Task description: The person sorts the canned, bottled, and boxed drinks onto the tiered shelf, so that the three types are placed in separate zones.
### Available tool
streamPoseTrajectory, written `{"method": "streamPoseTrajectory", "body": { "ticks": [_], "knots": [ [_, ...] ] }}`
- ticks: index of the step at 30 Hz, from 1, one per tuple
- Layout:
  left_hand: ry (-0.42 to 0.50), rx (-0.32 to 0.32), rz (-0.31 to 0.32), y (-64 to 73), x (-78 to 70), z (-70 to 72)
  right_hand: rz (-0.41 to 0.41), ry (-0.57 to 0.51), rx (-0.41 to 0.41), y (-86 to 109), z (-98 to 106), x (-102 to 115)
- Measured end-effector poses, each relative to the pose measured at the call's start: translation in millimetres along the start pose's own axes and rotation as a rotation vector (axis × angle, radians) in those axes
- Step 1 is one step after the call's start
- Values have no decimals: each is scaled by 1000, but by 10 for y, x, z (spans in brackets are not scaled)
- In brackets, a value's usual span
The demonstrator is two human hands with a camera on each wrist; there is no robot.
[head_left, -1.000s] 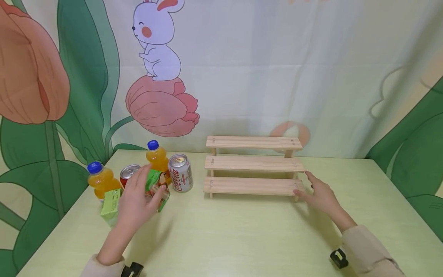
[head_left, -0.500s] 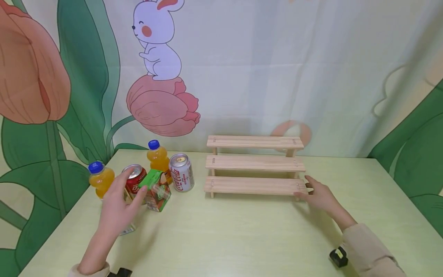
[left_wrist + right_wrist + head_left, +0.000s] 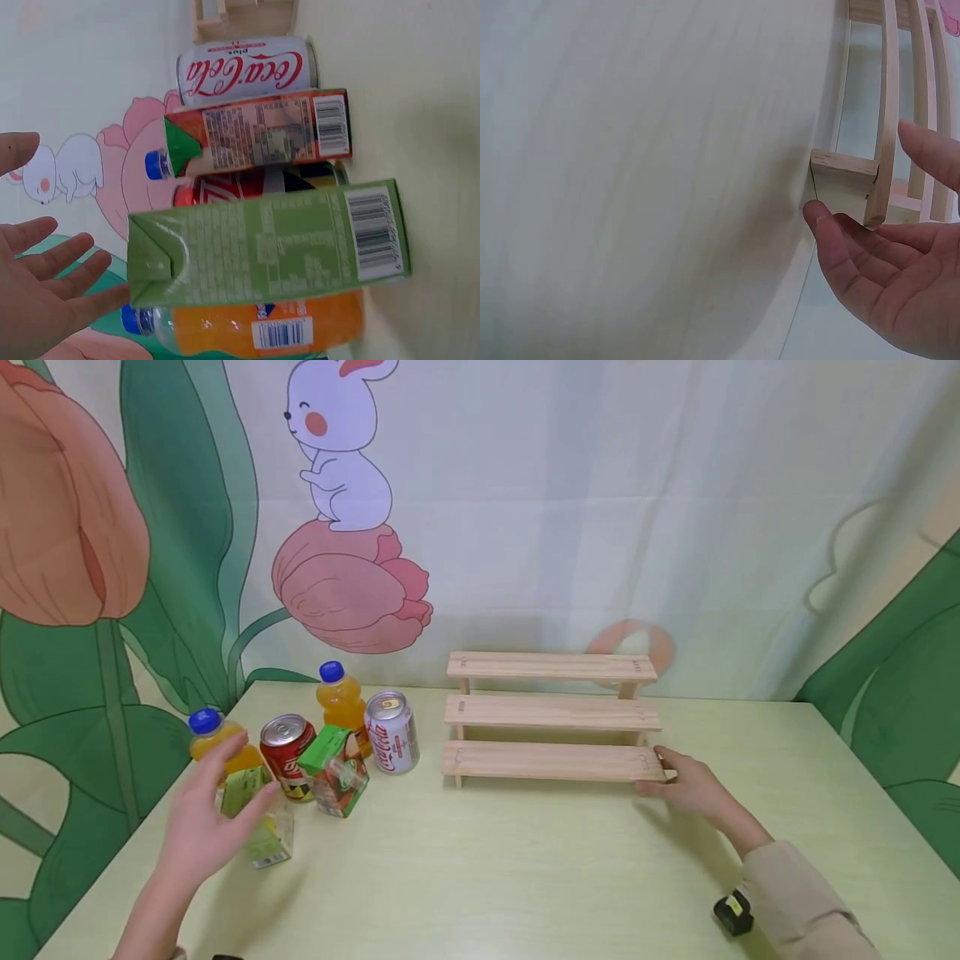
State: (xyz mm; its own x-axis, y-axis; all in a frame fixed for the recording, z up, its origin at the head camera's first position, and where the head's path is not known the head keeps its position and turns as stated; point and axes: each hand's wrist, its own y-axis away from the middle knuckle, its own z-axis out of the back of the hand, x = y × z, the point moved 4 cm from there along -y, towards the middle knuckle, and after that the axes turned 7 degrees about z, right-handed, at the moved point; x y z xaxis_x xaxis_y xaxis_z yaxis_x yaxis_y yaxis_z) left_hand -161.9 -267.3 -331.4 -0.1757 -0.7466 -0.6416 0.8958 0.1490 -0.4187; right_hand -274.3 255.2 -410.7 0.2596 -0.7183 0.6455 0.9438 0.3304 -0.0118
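My left hand hovers with spread fingers in front of a green drink carton, holding nothing. In the left wrist view the fingertips reach toward the top end of that carton. Around it stand a red can, a green-and-red drink carton, a silver Coca-Cola can and two orange drink bottles with blue caps, one bottle at the back. My right hand grips the right end of the lowest board of a three-step wooden rack, thumb in front, fingers behind.
The rack's two higher boards rise toward a printed curtain with a rabbit and tulips. Drinks crowd the left side of the pale table. A black wrist camera hangs by the right sleeve.
My left hand has moved left and toward me, from over the green-and-red carton to the green carton. My right index finger has come down closer to the lowest board.
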Motion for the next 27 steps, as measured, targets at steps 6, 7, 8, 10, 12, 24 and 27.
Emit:
{"method": "streamPoseTrajectory", "body": {
  "ticks": [6, 7, 8, 10, 12, 24, 27],
  "knots": [
    [24, -16, -18, 43, 105, 36, 6, -19, 31, 14, 16, 12],
    [25, -8, -6, 48, 124, 36, 4, -20, 36, 17, 18, 14],
    [22, 1, 8, 52, 142, 35, 6, -19, 42, 21, 22, 18],
    [9, 20, 36, 53, 183, 31, 6, -25, 52, 25, 24, 18],
    [-14, 41, 70, 48, 227, 27, 8, -28, 63, 29, 28, 23],
    [-73, 198, 185, 28, 525, -92, 10, -61, 72, 26, 25, -12],
    [-90, 246, 221, 45, 593, -118, 15, -63, 72, 15, 29, -14]
  ]
}}
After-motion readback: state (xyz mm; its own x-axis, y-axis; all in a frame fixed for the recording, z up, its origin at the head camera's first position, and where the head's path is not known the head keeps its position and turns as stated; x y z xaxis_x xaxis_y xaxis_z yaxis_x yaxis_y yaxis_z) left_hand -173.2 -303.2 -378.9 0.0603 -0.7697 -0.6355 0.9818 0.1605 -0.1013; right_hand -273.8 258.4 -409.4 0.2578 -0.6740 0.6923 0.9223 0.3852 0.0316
